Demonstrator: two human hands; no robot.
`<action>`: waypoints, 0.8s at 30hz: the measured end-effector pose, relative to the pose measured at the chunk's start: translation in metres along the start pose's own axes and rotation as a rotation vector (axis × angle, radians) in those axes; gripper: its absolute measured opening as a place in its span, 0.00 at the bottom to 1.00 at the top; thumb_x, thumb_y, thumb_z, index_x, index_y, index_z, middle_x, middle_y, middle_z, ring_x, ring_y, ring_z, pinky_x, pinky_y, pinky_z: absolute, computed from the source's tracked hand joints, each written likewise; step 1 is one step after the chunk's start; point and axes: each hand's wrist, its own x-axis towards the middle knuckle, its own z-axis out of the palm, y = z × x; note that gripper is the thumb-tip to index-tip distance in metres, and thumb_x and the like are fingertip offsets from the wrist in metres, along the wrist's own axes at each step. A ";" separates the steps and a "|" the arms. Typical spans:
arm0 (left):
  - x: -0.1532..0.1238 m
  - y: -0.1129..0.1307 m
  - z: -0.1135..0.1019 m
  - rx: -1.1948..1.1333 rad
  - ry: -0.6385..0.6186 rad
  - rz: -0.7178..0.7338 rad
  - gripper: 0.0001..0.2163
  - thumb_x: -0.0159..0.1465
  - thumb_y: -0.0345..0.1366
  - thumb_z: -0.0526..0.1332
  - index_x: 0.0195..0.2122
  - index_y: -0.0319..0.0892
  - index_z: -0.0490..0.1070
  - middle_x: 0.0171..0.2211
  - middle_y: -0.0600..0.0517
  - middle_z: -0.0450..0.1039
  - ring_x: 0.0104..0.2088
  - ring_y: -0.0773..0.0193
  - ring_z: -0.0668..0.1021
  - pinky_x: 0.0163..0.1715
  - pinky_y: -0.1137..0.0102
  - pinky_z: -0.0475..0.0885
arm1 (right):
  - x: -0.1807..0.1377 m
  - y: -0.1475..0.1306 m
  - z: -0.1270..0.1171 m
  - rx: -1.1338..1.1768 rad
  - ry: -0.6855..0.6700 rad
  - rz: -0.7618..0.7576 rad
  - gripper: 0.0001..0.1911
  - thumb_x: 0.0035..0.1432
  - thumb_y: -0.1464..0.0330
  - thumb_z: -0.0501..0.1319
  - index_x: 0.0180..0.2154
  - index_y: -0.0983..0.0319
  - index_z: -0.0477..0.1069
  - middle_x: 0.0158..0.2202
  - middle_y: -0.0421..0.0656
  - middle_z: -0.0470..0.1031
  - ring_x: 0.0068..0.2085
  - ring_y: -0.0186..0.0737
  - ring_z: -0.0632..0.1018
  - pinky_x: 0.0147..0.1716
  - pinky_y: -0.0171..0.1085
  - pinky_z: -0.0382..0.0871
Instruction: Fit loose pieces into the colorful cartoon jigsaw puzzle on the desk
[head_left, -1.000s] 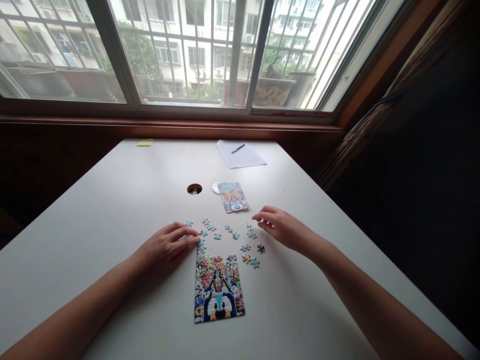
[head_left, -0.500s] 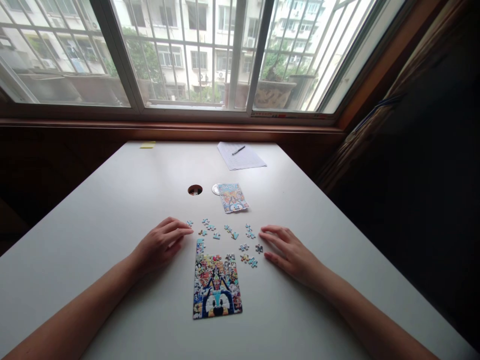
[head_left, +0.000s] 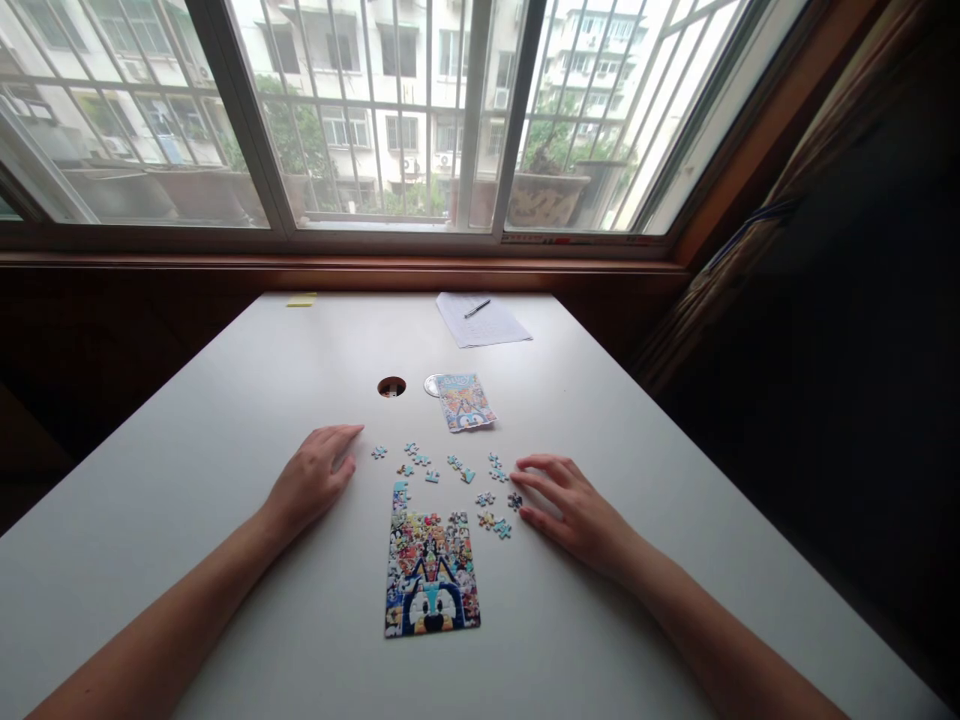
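Observation:
A partly joined jigsaw puzzle (head_left: 433, 580) with a blue dog's face lies flat on the white table, its top left column rising above the rest. Left of the loose pieces, my left hand (head_left: 311, 470) rests with fingers stretched out, holding nothing. The closest piece to it is a small blue puzzle piece (head_left: 379, 453). On the other side, my right hand (head_left: 574, 505) lies with fingers apart, its tips beside a dark puzzle piece (head_left: 514, 501); whether they touch it I cannot tell. Several more loose puzzle pieces (head_left: 433, 476) are scattered above the joined part.
Behind the pieces lies a picture card (head_left: 466, 402), partly over a round silvery disc (head_left: 432, 385). A round hole (head_left: 391, 387) opens in the table (head_left: 315, 350). Papers (head_left: 484, 325) with a pen (head_left: 478, 309) and a yellow note (head_left: 301, 299) lie near the far edge.
My left hand has drawn back left, away from the blue piece, and its fingers now point further forward. My right hand has shifted slightly left, close to the pieces. The view has tilted slightly.

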 end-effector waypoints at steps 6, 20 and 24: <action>-0.003 0.001 -0.001 -0.002 -0.021 0.031 0.18 0.67 0.33 0.55 0.59 0.44 0.67 0.55 0.45 0.73 0.55 0.52 0.74 0.59 0.52 0.70 | -0.001 -0.001 -0.001 0.020 0.015 -0.005 0.19 0.69 0.63 0.57 0.59 0.52 0.69 0.59 0.48 0.69 0.59 0.52 0.68 0.59 0.54 0.68; -0.008 0.016 -0.001 0.047 -0.032 0.101 0.16 0.68 0.31 0.54 0.56 0.44 0.69 0.51 0.45 0.74 0.52 0.53 0.74 0.56 0.55 0.71 | -0.010 -0.004 -0.003 0.027 0.065 -0.030 0.16 0.67 0.64 0.58 0.56 0.53 0.72 0.55 0.49 0.72 0.55 0.52 0.71 0.56 0.54 0.70; -0.007 0.021 -0.002 0.055 -0.019 0.105 0.16 0.67 0.30 0.54 0.54 0.43 0.70 0.50 0.45 0.74 0.51 0.53 0.75 0.56 0.54 0.72 | -0.011 -0.005 -0.004 0.023 0.071 -0.039 0.16 0.67 0.65 0.59 0.55 0.54 0.72 0.54 0.49 0.72 0.55 0.51 0.71 0.56 0.53 0.70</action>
